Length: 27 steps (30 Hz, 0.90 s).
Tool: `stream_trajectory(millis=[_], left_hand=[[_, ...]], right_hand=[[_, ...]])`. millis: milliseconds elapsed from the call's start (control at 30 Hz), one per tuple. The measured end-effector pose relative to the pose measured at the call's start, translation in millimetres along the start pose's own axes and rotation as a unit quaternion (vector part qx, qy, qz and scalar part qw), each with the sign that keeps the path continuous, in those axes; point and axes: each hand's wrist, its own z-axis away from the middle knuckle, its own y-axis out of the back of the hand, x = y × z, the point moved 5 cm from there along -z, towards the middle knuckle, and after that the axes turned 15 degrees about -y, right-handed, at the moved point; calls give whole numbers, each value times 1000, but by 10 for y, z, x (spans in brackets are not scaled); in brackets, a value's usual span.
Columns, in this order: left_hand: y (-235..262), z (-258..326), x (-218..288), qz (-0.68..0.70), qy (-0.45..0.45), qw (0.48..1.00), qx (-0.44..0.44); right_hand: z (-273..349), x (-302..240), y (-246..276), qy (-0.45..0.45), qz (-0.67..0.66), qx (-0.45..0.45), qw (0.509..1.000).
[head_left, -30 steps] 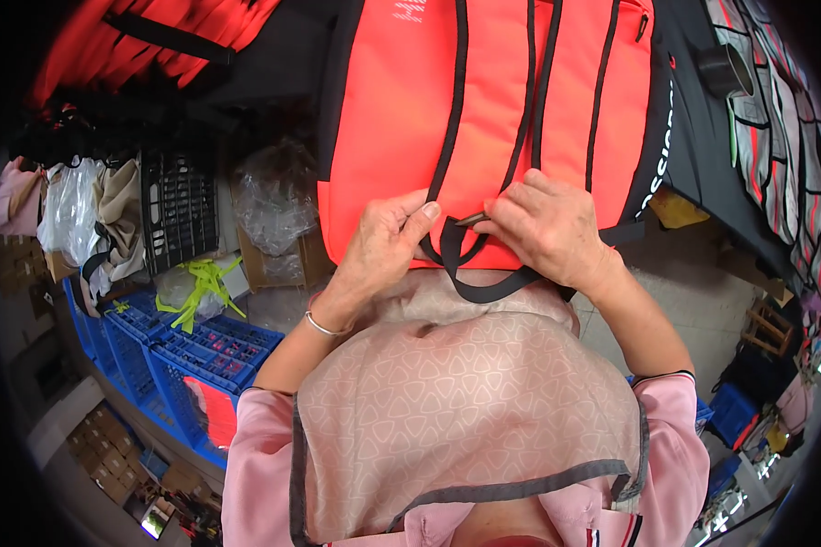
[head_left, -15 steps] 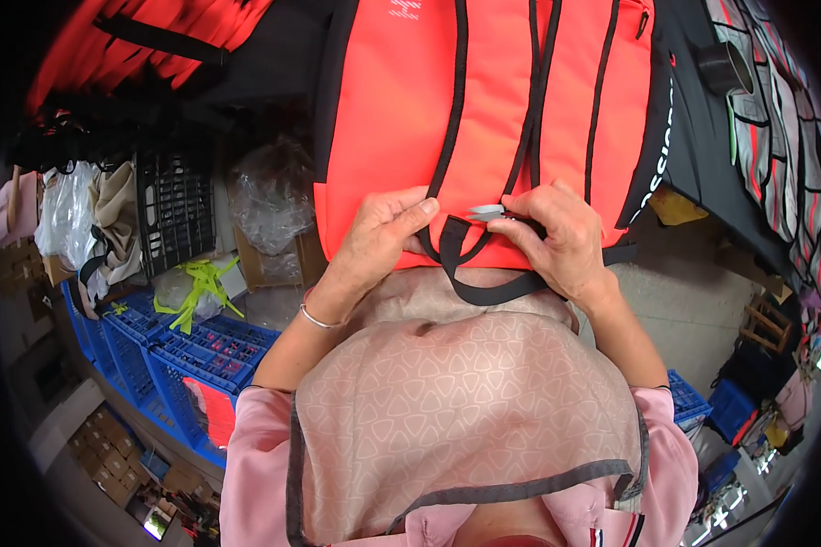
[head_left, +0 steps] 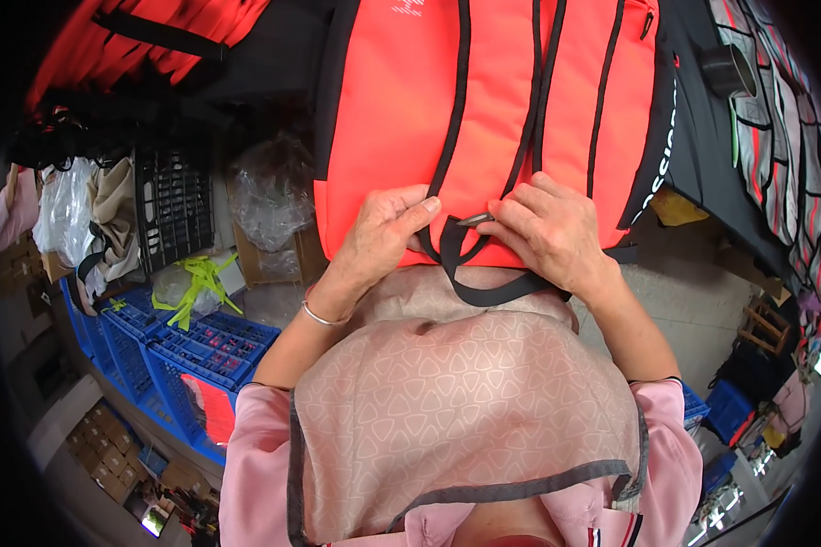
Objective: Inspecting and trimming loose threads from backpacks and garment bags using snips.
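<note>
Noticeable since half a second ago: slight leftward shift of the small metal snips (head_left: 472,220), with blades brought from spread to nearly together. Held low between the thumb and fingers of the right hand (head_left: 552,228), handles mostly hidden in the curled grip, presumably for fine control of the tips. Pointed at the upper part of the black webbing loop (head_left: 493,296); cannot tell whether touching or just beside. Braced opposite by the left hand (head_left: 383,226), thumb and forefinger close together near the black binding, likely to steady the fabric; cannot tell how much cloth, if any, between. Laid strap side up in front of the body: the orange-red backpack (head_left: 383,137), lower edge against the apron (head_left: 465,365), probably for close sight. Smooth and taut across the back panel, plump and gently bowed along the padded shoulder straps (head_left: 497,91). Slack, flat and curved along the loop's lower part, drooping clear of the blades. Thin, brownish-pink and printed with pale rounded triangles, as to the apron. Off left, crumpled clear plastic (head_left: 274,196) and rigid, latticed blue crates (head_left: 214,346).
</note>
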Motion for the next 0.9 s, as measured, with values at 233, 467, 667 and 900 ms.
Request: stream_trajectory(millis=[233,467,667,900], left_hand=[[-41,-6,90,50,42,998,18],[-43,-22,152,70,72,994,-32],[10,-46,26,24,59,998,-22],[-35,-32,33,34,28,999,4]], right_hand=[[35,177,-86,-199,-229,-41,952],[106,-45,-341,-129,-235,-89,959],[82,-141,-386,-140,-421,-112,889],[220,340,-8,-260,-677,-114,679]])
